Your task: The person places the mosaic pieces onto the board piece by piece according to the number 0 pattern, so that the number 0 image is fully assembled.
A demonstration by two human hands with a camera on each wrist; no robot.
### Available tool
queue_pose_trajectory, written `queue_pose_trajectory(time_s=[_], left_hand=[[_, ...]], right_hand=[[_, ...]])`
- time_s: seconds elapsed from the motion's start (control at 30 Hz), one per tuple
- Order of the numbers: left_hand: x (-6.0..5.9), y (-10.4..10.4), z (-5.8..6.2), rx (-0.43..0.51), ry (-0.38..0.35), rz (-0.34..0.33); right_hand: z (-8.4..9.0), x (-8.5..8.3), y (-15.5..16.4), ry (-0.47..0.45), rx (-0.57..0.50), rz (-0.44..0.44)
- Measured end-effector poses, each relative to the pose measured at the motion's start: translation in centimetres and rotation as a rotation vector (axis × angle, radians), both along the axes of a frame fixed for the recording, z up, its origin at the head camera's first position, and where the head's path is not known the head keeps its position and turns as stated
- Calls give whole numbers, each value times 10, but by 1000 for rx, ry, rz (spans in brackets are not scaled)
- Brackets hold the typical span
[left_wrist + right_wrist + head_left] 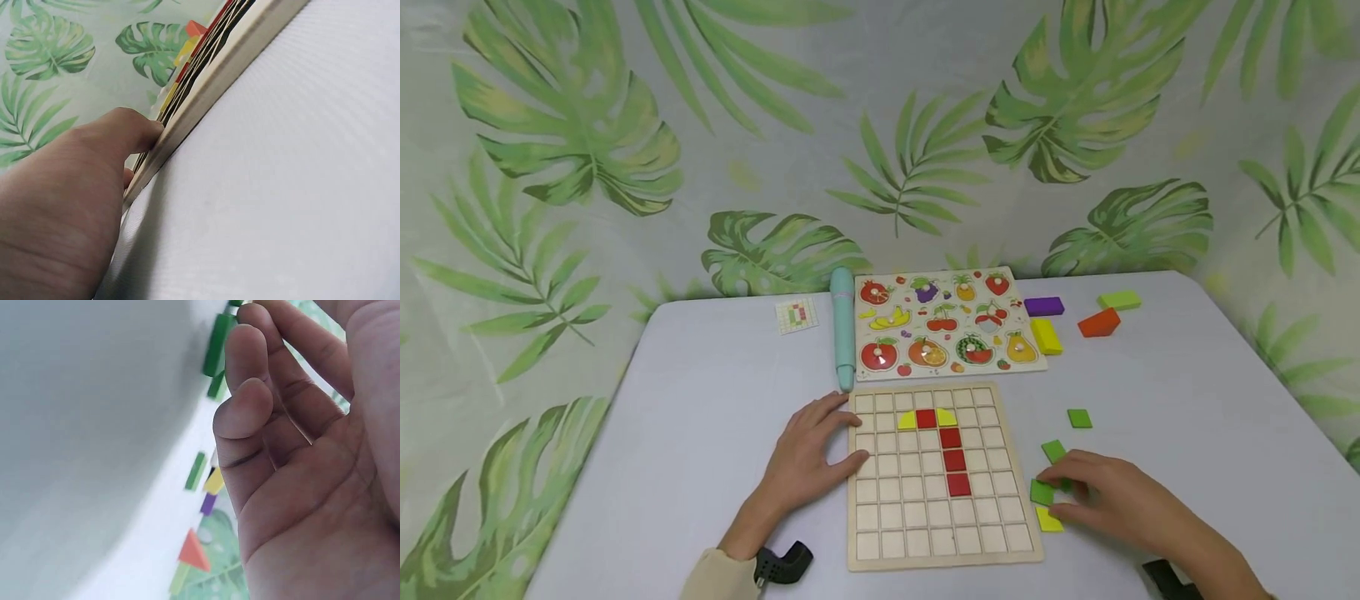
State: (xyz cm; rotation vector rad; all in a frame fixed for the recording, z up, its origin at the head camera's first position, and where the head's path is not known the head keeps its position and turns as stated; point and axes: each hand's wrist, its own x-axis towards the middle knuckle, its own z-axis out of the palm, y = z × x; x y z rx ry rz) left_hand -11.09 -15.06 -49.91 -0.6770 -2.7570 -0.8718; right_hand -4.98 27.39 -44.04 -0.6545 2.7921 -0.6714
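Observation:
A square wooden grid board (902, 521) lies flat, holding several red square tiles (953, 460) and two yellow tiles with a rounded corner (946, 417). At its left edge rests my left hand (801, 450), thumb and fingertips on the rim; the left wrist view shows the thumb (147, 132) against the board's side. Beyond the right edge, my right hand (1108, 492) pinches a green square tile (1042, 492) between thumb and index finger. A yellow tile (1048, 521) lies just below it. Other green tiles (1054, 452) lie by the fingers, one partly hidden.
Behind the board are a fruit puzzle (951, 325), a teal tube-shaped case (843, 329) and a small pattern card (796, 316). Purple (1043, 306), yellow (1047, 337), orange (1099, 322) and light green blocks (1118, 299) lie at back right. A green tile (1079, 418) lies apart.

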Motion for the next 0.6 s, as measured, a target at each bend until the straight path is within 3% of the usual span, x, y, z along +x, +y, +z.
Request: queue_pose_trajectory(time_s=[0.4, 0.6], left_hand=[[1, 1, 1, 13, -8, -3], [2, 1, 1, 26, 26, -5]], right_hand=[[-14, 15, 22, 132, -80, 66], [-16, 17, 28, 143, -94, 66]])
